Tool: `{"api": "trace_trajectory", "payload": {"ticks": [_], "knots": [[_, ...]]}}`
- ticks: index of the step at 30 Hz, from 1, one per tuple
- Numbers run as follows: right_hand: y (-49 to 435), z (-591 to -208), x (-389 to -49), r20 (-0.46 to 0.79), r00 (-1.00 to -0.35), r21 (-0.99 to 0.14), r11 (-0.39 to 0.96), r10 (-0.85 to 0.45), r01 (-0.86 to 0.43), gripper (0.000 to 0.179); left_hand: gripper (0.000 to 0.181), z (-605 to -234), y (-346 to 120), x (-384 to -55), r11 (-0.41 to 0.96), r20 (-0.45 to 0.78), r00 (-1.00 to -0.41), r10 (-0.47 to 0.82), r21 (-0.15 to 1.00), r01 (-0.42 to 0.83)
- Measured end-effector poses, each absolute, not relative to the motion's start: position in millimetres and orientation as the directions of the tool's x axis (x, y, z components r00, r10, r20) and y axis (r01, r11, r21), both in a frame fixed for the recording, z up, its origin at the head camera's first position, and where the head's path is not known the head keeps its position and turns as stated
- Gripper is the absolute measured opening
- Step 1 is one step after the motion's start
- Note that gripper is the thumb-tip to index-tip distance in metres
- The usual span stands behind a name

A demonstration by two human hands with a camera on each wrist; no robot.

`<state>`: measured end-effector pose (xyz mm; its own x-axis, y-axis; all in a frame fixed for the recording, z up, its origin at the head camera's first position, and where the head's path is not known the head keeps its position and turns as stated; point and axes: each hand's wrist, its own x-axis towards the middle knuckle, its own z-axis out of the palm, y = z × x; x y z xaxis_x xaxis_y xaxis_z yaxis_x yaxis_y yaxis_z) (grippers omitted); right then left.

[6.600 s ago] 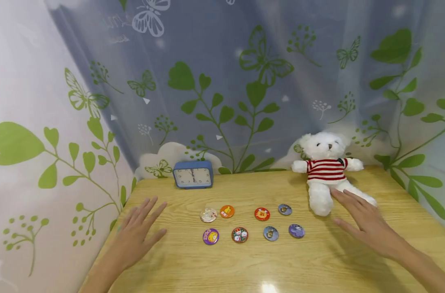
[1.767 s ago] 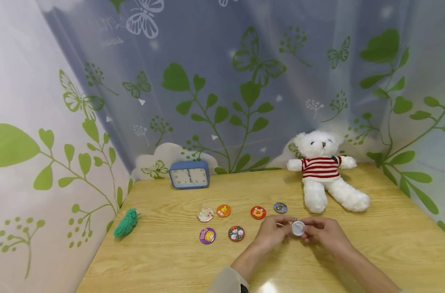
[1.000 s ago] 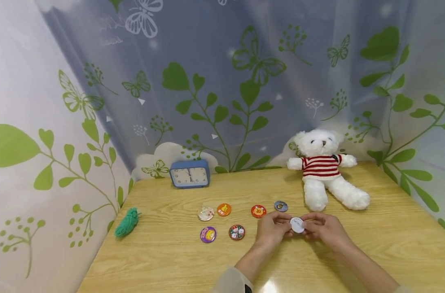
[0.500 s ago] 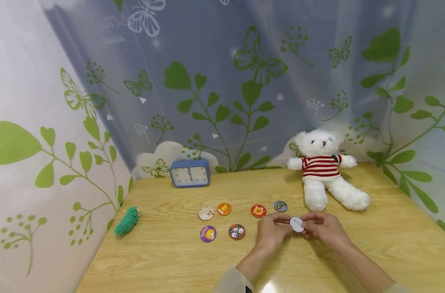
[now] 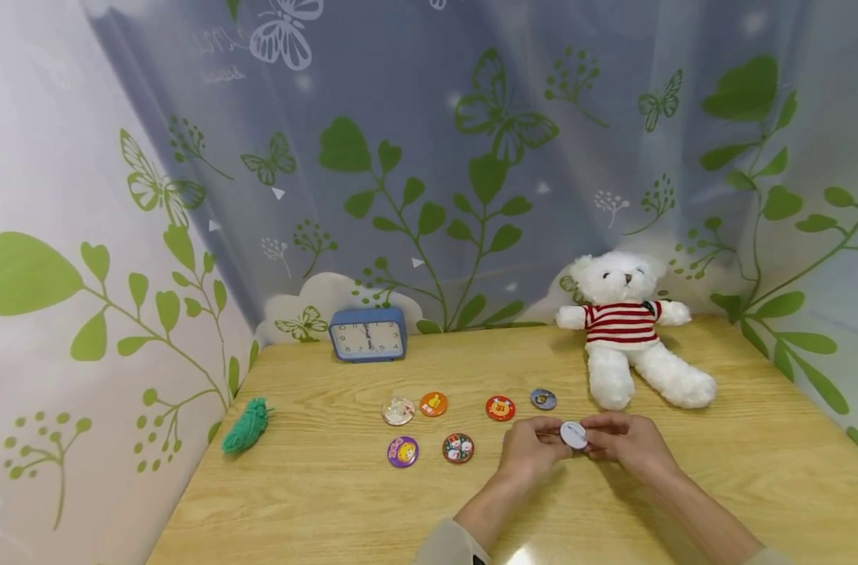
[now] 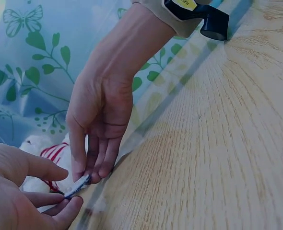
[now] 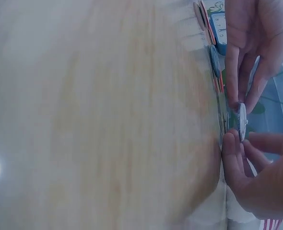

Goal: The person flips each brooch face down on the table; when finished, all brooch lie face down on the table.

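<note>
In the head view, a round pin badge (image 5: 574, 435) is held above the table with its pale back and pin facing up. My left hand (image 5: 531, 451) pinches its left edge between thumb and fingers. From the opposite side, my right hand (image 5: 629, 447) grips the right edge. The right wrist view catches the same badge (image 7: 242, 122) nearly edge-on between both sets of fingertips; its printed face is hidden. Close by on the table lie a blue badge (image 5: 543, 399), a red badge (image 5: 500, 408) and a red-and-green badge (image 5: 458, 448).
Farther left lie a purple badge (image 5: 403, 452), an orange badge (image 5: 433, 404) and a pale badge (image 5: 398, 410). A blue clock (image 5: 368, 335) stands at the back, a white teddy bear (image 5: 622, 329) sits back right, and green yarn (image 5: 246, 426) lies at the left edge.
At first both hands were spread apart, and two bluish badges lay front right; both spots are now bare. Since then the hands have come together around a badge. Lately its tilt shifts only slightly.
</note>
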<state>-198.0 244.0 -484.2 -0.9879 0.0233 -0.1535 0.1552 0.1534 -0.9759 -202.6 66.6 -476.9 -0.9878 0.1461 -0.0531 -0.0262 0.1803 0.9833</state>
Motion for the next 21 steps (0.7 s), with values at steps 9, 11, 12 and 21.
{"api": "trace_trajectory", "payload": {"ticks": [9,11,12,21], "knots": [[247.0,-482.2,-198.3,-0.171,-0.985,-0.979,0.112,-0.021,0.168,0.041,0.045,-480.8,65.5,-202.7,0.127,-0.061,-0.976,0.208,0.991,-0.035],[247.6,-480.9,-197.5,-0.165,-0.985,-0.983,0.092,-0.04,0.161,0.042,0.045,-481.3,65.4,-202.4,0.112,-0.053,-0.975,0.216,0.993,-0.029],[247.6,-480.1,-197.0,-0.164,-0.985,-0.984,0.084,-0.048,0.16,0.042,0.044,-481.5,65.4,-202.3,0.099,-0.049,-0.975,0.219,0.995,-0.027],[248.9,-476.9,-195.3,-0.166,-0.982,-0.982,0.1,-0.092,0.157,0.043,0.044,-479.6,65.1,-200.6,0.033,-0.024,-0.971,0.238,0.999,-0.017]]}}
